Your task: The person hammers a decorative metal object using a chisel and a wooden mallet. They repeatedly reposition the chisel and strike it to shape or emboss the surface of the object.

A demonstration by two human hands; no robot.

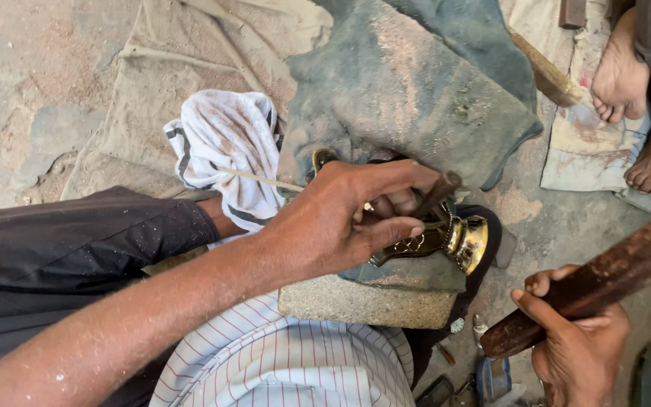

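Looking down from the head camera, we see the left hand closed over a brass ornament and a slim dark punch. The fingers wrap both at once: thumb and forefinger pinch the punch so that it leans toward the metal, while the lower fingers press the ornament against the stone block. We judge this double grip to serve two ends, steadying the workpiece and aiming the tool with one hand. The right hand is clenched fully round the lower end of a thick wooden mallet, which is raised to the right of the ornament and well apart from it; its blur suggests motion. The ornament lies on a strip of dark cloth over the block, its polished bell-shaped end projecting right beyond the fingers. The cloth, we think, cushions the brass and stops it sliding. A striped white rag lies just behind the left wrist, and a thin pale stick crosses it. A large dusty grey-green cloth is spread beyond the block. The ground is rough, sandy concrete strewn with sacking. At upper right we note another person's bare feet resting on a pale cloth.
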